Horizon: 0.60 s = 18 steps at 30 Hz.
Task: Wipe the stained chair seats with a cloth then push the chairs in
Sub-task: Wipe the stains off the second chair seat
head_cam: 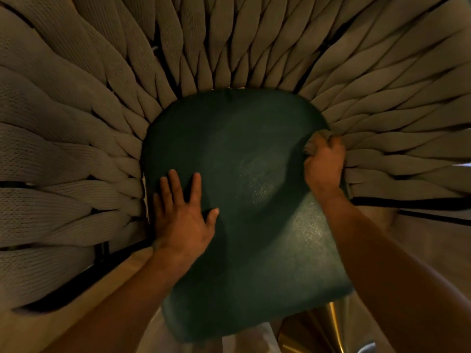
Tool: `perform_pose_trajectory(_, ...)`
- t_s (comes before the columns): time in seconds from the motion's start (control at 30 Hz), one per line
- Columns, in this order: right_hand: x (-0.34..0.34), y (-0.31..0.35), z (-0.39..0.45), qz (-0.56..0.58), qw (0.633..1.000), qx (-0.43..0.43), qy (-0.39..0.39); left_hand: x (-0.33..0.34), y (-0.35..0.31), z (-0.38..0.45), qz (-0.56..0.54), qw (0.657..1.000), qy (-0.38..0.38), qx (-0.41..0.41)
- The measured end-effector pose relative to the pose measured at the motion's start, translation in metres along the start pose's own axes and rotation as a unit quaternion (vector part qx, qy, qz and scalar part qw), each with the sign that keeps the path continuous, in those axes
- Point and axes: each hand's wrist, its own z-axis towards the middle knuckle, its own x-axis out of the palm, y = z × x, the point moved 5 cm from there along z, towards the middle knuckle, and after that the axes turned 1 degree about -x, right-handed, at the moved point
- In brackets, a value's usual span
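A dark green chair seat (242,154) fills the middle of the view, with a lighter, shiny patch near its centre. My left hand (182,212) lies flat on the seat's left side, fingers straight and spread. My right hand (325,161) grips a bunched beige cloth (314,141) at the seat's right rear edge, against the woven backrest. Most of the cloth is hidden under my fingers.
The chair's backrest of thick beige woven cords (102,110) curves round the seat on the left, back and right. A brass-coloured chair leg (328,324) shows below the seat's front right. Pale floor (89,296) lies at the lower left.
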Motion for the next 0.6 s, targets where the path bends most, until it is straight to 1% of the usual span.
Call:
perform_pose_trajectory(0.03,0.000,0.011,-0.010,0.015,1.000,0.002,-0.001,0.004,-0.004,-0.012,0.007,1.000,0.002,0.021)
perform_pose_trajectory(0.1,0.004,0.035,-0.038,0.047,0.998,-0.023,0.019,0.014,-0.009,-0.035,0.017,0.998,0.007,0.059)
perform_pose_trajectory(0.17,0.002,0.061,-0.076,0.080,0.993,-0.070,0.052,0.026,-0.007,-0.059,0.017,0.997,0.009,0.078)
perform_pose_trajectory(0.27,0.001,0.096,-0.146,0.095,0.980,-0.161,0.071,0.037,-0.002,-0.096,-0.003,0.994,0.008,0.112)
perform_pose_trajectory(0.33,0.003,0.110,-0.193,0.101,0.972,-0.186,0.100,0.042,0.002,-0.117,-0.032,0.992,0.023,0.121)
perform_pose_trajectory(0.4,-0.001,0.121,-0.235,0.099,0.967,-0.194,0.129,0.049,0.007,-0.136,-0.062,0.989,0.058,0.125)
perform_pose_trajectory(0.43,-0.003,0.125,-0.254,0.097,0.966,-0.196,0.139,0.054,0.010,-0.145,-0.071,0.985,0.095,0.129)
perform_pose_trajectory(0.47,-0.007,0.127,-0.270,0.099,0.966,-0.188,0.148,0.057,0.011,-0.156,-0.066,0.978,0.129,0.153)
perform_pose_trajectory(0.53,-0.012,0.126,-0.299,0.126,0.964,-0.141,0.185,0.056,0.014,-0.180,-0.075,0.962,0.182,0.188)
perform_pose_trajectory(0.57,-0.015,0.124,-0.312,0.147,0.959,-0.118,0.210,0.051,0.017,-0.191,-0.099,0.960,0.199,0.172)
perform_pose_trajectory(0.6,-0.017,0.121,-0.323,0.164,0.953,-0.103,0.235,0.045,0.021,-0.201,-0.136,0.960,0.206,0.134)
